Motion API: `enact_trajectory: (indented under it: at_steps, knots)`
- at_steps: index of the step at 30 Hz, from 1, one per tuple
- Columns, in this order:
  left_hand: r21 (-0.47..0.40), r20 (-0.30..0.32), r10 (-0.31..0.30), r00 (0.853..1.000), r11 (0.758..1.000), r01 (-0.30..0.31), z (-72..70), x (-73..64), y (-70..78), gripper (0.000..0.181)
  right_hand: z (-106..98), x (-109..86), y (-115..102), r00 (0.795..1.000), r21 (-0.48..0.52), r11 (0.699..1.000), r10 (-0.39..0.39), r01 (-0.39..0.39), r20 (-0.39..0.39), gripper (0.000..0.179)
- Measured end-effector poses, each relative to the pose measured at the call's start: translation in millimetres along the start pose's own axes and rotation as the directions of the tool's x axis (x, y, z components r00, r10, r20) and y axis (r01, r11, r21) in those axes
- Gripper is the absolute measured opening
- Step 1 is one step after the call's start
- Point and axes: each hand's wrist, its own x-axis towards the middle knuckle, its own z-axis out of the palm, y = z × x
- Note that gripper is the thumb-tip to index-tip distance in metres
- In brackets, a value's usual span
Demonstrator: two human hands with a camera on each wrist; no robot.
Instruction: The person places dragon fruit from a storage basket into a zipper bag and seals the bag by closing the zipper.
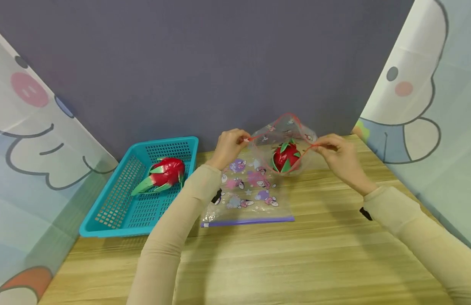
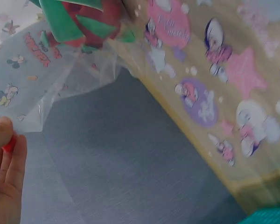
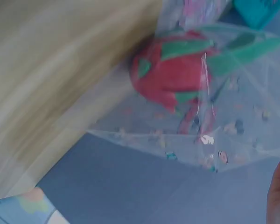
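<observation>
A clear zip bag (image 1: 273, 129) with a red rim and small cartoon prints is held up with its mouth spread wide. My left hand (image 1: 228, 146) pinches the rim at the left corner; my right hand (image 1: 339, 157) pinches it at the right. Inside the bag is a red dragon fruit (image 1: 286, 157) with green scales, seen through the film in the right wrist view too (image 3: 172, 74). Under and left of it, a second printed zip bag (image 1: 246, 197) with a purple slider strip lies flat on the table. Only part of each hand shows in the wrist views.
At the left stands a turquoise plastic basket (image 1: 105, 231) holding another dragon fruit (image 1: 168, 171). The wood-grain table (image 1: 296, 262) meets a dark grey panel (image 1: 220, 63) behind. Cartoon-printed sheets (image 1: 430, 106) hang on both sides.
</observation>
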Motion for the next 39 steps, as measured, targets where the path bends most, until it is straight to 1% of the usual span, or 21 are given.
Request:
enact_trajectory:
  at_steps: [2,4,8,10,12,14,16,17,18,20,21,23,24,26,27,29,32,35,38,39]
  knots:
    - [0.022,-0.003,0.016,1.000,1.000,-0.015,-1.8,12.3,2.5,0.016,-5.5,16.8,3.6,0.998,0.024,0.998,0.062,-0.061,-0.027,0.008]
    - [0.038,0.007,0.017,1.000,0.999,-0.017,-3.0,24.5,5.1,0.016,-10.3,32.8,7.5,0.992,0.041,0.992,0.120,-0.118,-0.051,0.013]
    - [0.058,0.029,-0.013,0.999,0.998,0.012,-0.8,42.7,9.5,0.017,-18.2,55.3,15.1,0.972,0.038,0.973,0.231,-0.229,-0.052,0.022]
    - [0.062,0.024,-0.041,0.999,0.997,0.039,1.4,48.7,10.0,0.018,-19.8,63.5,20.1,0.960,0.048,0.961,0.276,-0.274,-0.054,0.023]
    - [0.077,0.003,-0.063,0.998,0.995,0.063,2.4,54.2,9.4,0.019,-20.7,71.1,24.9,0.945,0.079,0.945,0.322,-0.317,-0.064,0.021]
    - [0.098,-0.017,-0.069,0.997,0.993,0.070,0.2,60.4,10.2,0.020,-21.8,79.4,28.4,0.925,0.128,0.925,0.370,-0.358,-0.088,0.014]
    - [0.119,-0.037,-0.060,0.997,0.991,0.064,-5.7,67.1,13.1,0.020,-24.1,88.0,29.5,0.902,0.212,0.895,0.419,-0.391,-0.101,0.004]
    - [0.129,-0.049,-0.053,0.997,0.990,0.059,-9.7,70.5,15.4,0.020,-25.5,92.3,29.3,0.892,0.248,0.881,0.438,-0.402,-0.108,0.002]
    - [0.135,-0.060,-0.046,0.997,0.989,0.054,-14.1,73.6,18.0,0.020,-26.8,96.6,28.6,0.882,0.302,0.861,0.458,-0.409,-0.111,0.007]
    - [0.130,-0.077,-0.032,0.997,0.991,0.042,-23.5,77.9,24.0,0.019,-29.9,103.5,26.3,0.862,0.421,0.806,0.497,-0.417,-0.099,0.011]
    - [0.123,-0.087,-0.027,0.996,0.992,0.038,-27.9,78.7,26.9,0.019,-31.2,105.9,24.8,0.852,0.482,0.771,0.516,-0.416,-0.090,0.013]
    - [0.109,-0.095,-0.027,0.995,0.993,0.037,-35.9,77.6,32.4,0.019,-33.1,108.5,21.7,0.836,0.576,0.707,0.544,-0.410,-0.074,0.012]
    - [0.105,-0.096,-0.022,0.995,0.994,0.032,-39.5,75.5,34.9,0.019,-34.2,108.6,20.1,0.828,0.621,0.671,0.557,-0.405,-0.062,0.011]
    - [0.102,-0.077,-0.013,0.997,0.995,0.021,-46.5,68.2,39.7,0.018,-36.0,106.4,17.2,0.818,0.675,0.620,0.573,-0.401,-0.040,0.010]
    - [0.103,-0.063,-0.012,0.998,0.994,0.019,-50.1,63.8,41.7,0.018,-36.9,104.8,15.9,0.818,0.697,0.598,0.574,-0.396,-0.028,0.010]
    - [0.103,-0.035,-0.018,0.999,0.994,0.022,-58.8,54.0,45.6,0.018,-39.3,100.8,13.5,0.821,0.724,0.567,0.571,-0.393,-0.002,0.010]
    - [0.087,0.007,-0.048,0.999,0.995,0.047,-73.4,41.2,49.3,0.018,-43.6,95.0,10.4,0.832,0.757,0.530,0.554,-0.382,0.032,0.011]
    - [0.059,0.034,-0.095,0.995,0.994,0.093,-89.6,31.8,51.0,0.018,-45.5,90.4,7.1,0.835,0.779,0.496,0.546,-0.384,0.064,0.012]
    - [0.044,0.045,-0.123,0.991,0.992,0.121,-101.3,25.4,50.1,0.018,-42.5,86.3,4.5,0.842,0.775,0.500,0.535,-0.386,0.075,0.012]
    - [0.045,0.048,-0.129,0.991,0.991,0.126,-103.0,23.6,48.8,0.018,-40.2,84.6,4.6,0.848,0.768,0.511,0.525,-0.385,0.075,0.011]
